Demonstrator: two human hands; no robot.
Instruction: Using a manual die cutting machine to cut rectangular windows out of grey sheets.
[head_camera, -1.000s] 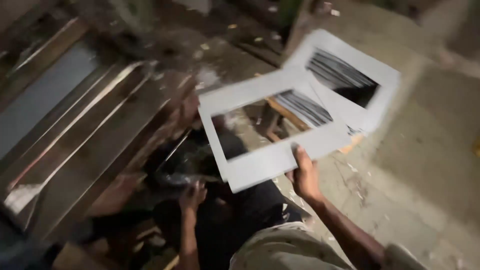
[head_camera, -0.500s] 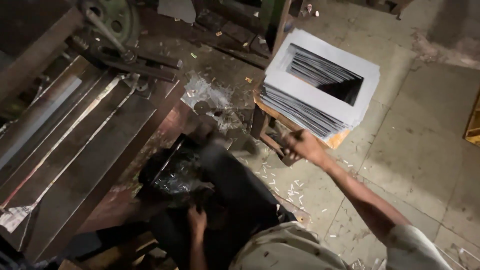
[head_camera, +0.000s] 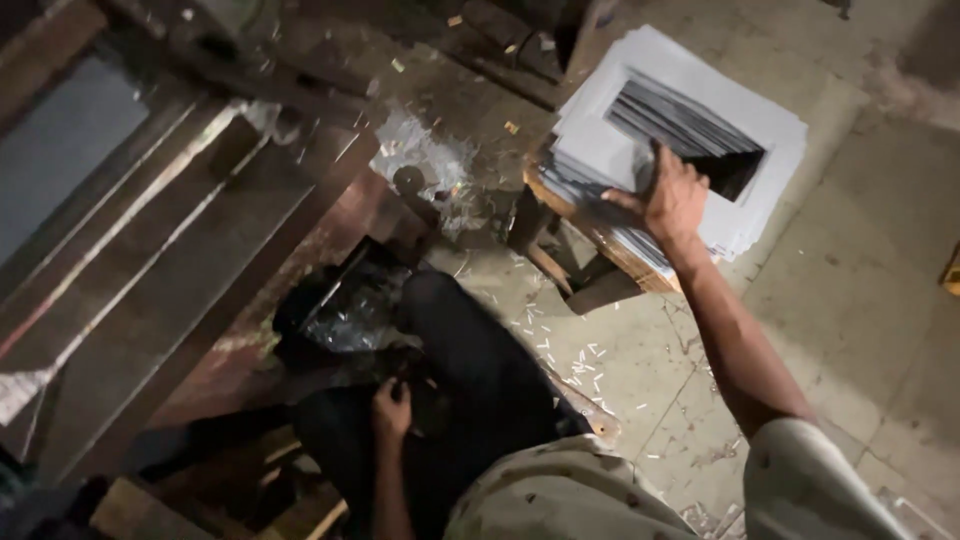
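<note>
My right hand (head_camera: 672, 196) has come down onto the stack (head_camera: 700, 120) since a moment ago, when it was still reaching out below the stack's near edge; a second back it held a loose white frame up in the air. Now the palm lies flat on the top sheet, fingers spread and pressing, grasping nothing.

The stack is a pile of white card frames, each with a rectangular window cut out, so the pile forms a dark well in its middle. It sits on a low wooden stand (head_camera: 590, 235), overhanging it toward the floor (head_camera: 850, 300). My hand rests on the near left border of the top frame, just beside the window.

My left hand (head_camera: 392, 410) is well apart from the stack, down on my dark trousers (head_camera: 480, 370) near the knee, fingers curled; whether it grips anything I cannot tell in this gloom.

A dark tray (head_camera: 340, 310) just beyond my knee seems to hold shiny scraps, though the light is too poor to be sure. White offcuts (head_camera: 570, 355) lie scattered on the floor between my leg and the stand. A heavy metal machine bed (head_camera: 170, 230) fills the left, cut off by the frame edge. The stand's legs are mostly lost in shadow.
</note>
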